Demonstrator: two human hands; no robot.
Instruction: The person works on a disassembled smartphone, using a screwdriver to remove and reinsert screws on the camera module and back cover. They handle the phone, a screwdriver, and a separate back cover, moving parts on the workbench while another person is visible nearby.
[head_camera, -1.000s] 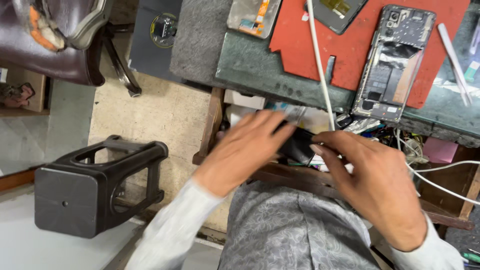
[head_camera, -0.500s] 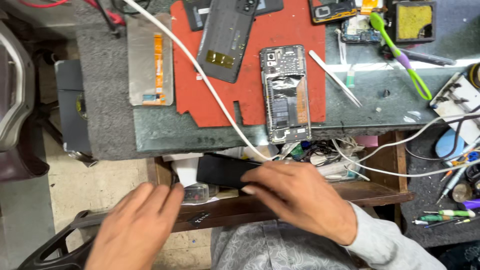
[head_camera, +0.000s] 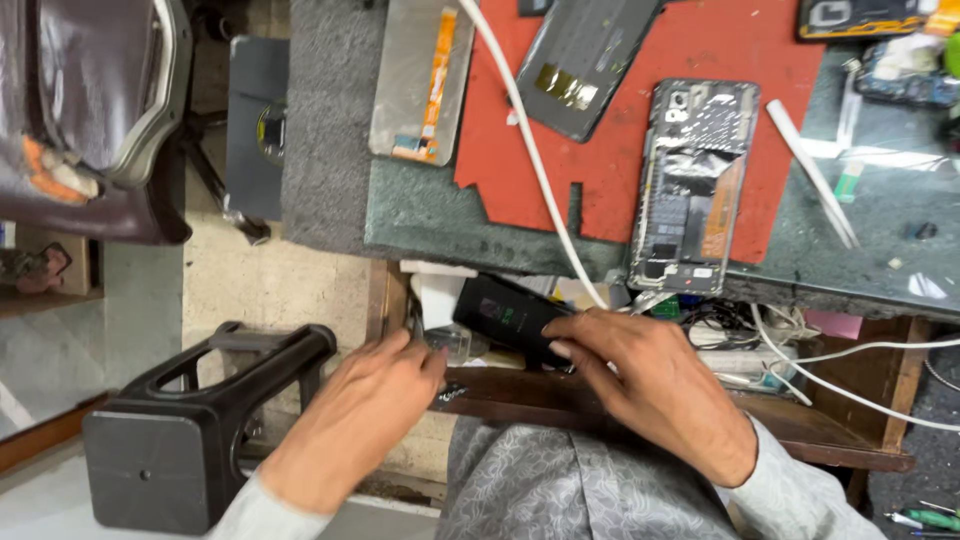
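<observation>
My right hand grips a flat black rectangular box over an open wooden drawer under the workbench. My left hand reaches into the drawer's left end, fingers curled beside a small clear item; what it holds is hidden. On the bench above lies an opened phone with its boards showing, partly on a red mat. A white cable crosses the mat and drops into the drawer.
A dark back cover and a screen with an orange flex strip lie on the bench. White plastic tool lies right. A black plastic stool stands at lower left, a chair upper left. Wires fill the drawer's right side.
The view has shifted left and closer. My right hand has drawn the black box a little leftward out of the drawer; my left hand has moved up to the drawer's left end.
</observation>
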